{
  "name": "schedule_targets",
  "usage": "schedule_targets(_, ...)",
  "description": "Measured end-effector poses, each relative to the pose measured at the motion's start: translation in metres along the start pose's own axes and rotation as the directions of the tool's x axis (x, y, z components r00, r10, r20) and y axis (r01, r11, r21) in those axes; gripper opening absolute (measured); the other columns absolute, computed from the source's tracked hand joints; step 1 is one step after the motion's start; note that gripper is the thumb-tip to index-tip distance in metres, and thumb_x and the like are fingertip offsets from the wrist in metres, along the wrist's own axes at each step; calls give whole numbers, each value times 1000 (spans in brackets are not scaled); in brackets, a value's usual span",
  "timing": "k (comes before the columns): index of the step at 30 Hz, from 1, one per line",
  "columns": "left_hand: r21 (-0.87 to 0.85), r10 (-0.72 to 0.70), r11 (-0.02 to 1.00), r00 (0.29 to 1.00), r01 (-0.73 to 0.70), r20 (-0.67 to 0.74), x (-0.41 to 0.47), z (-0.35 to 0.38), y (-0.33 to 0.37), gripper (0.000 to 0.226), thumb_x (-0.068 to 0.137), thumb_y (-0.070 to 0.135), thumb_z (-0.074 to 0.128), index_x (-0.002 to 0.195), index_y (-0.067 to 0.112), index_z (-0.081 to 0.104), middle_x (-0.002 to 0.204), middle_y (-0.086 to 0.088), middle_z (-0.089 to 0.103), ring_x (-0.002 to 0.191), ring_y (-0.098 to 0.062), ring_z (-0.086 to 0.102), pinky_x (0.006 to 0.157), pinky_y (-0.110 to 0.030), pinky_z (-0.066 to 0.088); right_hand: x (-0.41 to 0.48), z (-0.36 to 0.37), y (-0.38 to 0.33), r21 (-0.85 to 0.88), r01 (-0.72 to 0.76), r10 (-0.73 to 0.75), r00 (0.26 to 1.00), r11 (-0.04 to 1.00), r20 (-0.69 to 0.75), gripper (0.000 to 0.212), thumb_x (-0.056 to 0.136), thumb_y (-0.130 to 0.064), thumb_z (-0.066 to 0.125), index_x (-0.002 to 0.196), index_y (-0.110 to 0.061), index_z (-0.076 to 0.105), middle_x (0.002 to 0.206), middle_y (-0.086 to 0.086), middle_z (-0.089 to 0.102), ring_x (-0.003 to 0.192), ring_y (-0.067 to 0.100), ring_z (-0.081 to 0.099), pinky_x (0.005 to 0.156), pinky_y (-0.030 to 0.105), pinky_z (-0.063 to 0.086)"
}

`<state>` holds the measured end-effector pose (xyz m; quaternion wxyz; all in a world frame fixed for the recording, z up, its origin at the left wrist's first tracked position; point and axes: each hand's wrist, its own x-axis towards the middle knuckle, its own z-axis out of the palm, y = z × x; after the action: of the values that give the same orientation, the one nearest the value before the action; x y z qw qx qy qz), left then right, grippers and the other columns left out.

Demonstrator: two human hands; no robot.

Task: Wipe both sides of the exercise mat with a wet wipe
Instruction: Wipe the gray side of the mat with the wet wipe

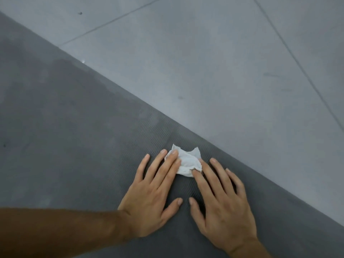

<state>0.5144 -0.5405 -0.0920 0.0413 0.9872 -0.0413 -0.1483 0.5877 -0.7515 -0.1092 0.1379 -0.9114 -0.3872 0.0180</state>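
Note:
A dark grey exercise mat [65, 136] with a fine ribbed texture lies flat and fills the left and bottom of the view. A crumpled white wet wipe [189, 162] lies on it near its right edge. My left hand [154, 196] rests flat on the mat, fingers straight, with the index and middle fingertips pressing the wipe's left side. My right hand [221, 205] also lies flat, fingers spread, its index fingertips pressing the wipe's right side. Darker damp-looking patches show on the mat further up to the left.
Light grey floor tiles [223, 62] with thin joint lines border the mat along its diagonal edge, from upper left to lower right. A small bright speck [83, 61] lies on the floor by the mat edge.

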Motion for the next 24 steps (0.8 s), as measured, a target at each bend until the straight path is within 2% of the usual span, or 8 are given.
schedule_targets(6,-22,24,999,1000,-24,3,-1,3,-2,81,99,58,43,162,7,28,172,-13,13,159,-33,14,121,-61,21,1,1,1,1,6,-6,1000,1000,8,64,89,-46,62,146,-17,59,160,4,46,150,28,40,118,48,33)
schedule_targets(16,-65,34,997,996,-29,81,1,-5,-2,83,99,59,46,163,10,27,172,-14,11,158,-36,15,117,-59,22,1,8,-2,31,-13,15,998,999,-63,49,84,-45,62,122,-16,75,156,3,51,145,28,48,109,51,42)
schedule_targets(19,-50,49,998,993,-44,106,2,-11,-3,88,100,65,42,165,10,18,173,-14,6,159,-35,12,117,-58,17,3,6,-2,35,-17,19,996,999,-84,51,84,-44,62,125,-15,74,155,3,52,144,27,49,109,51,43)
schedule_targets(21,-55,53,997,984,-44,170,5,-17,-6,92,100,69,37,166,12,8,173,-13,-2,159,-34,3,118,-58,10,5,5,-1,37,-14,17,997,999,-76,52,85,-44,62,126,-14,73,155,4,52,144,28,49,110,51,43)
schedule_targets(24,-114,54,993,964,-25,261,7,-25,-5,93,101,70,28,158,24,-29,163,0,-41,150,-24,-38,121,-54,-16,2,1,-1,24,-3,4,1000,1000,-19,54,87,-43,60,130,-12,70,157,5,50,147,29,45,113,52,39)
